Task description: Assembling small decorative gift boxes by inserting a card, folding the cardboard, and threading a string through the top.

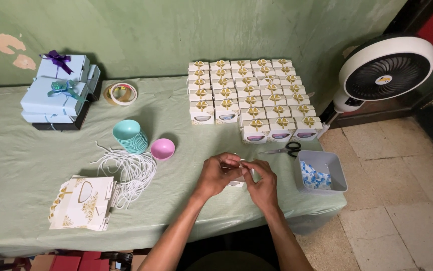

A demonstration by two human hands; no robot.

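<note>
A person's left hand (pixel 216 173) and right hand (pixel 261 184) meet over the front edge of a table draped in pale green cloth (pixel 16 165). Their fingers pinch together around a small white folded card piece (pixel 240 178), mostly hidden between them, so its shape is unclear. Just right sits a grey plastic tub (pixel 333 168) holding blue-and-white sachets (pixel 313 178). Behind lie black-handled scissors (pixel 282 149) and rows of white gift boxes with gold bows (pixel 249 98).
</note>
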